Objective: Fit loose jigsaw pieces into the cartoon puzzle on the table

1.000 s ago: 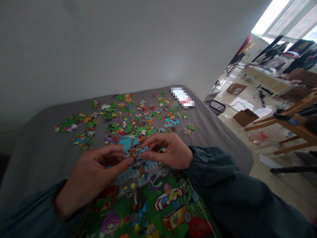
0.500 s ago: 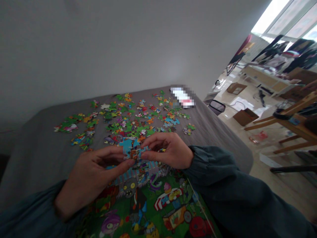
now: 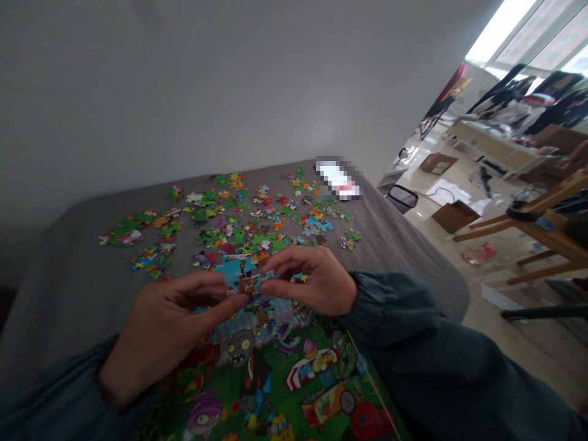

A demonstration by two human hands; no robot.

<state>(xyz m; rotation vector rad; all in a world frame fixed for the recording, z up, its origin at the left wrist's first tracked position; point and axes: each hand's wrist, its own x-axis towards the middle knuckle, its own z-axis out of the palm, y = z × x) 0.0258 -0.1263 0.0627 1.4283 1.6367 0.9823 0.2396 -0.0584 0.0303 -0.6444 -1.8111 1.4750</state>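
Left hand [image 3: 160, 331] | fingers pinch small orange-and-blue cardboard puzzle piece [image 3: 250, 283] | right hand [image 3: 312, 282] grips same piece, seemingly aligning tabs | assembled colourful cartoon puzzle section [image 3: 285, 373] at 6 o'clock | loose pieces [image 3: 239, 214] at 12 on grey-covered table [image 3: 68, 275]

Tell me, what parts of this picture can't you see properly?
Head view, the only one:
- The puzzle piece pinched between the left hand and the right hand: fingertips cover its edges, and its print is too small to read.
- The assembled puzzle: cut off by the bottom edge, partly under both hands.
- The object at the far table corner: pixelated.
- The loose pieces: too small to tell their pictures.
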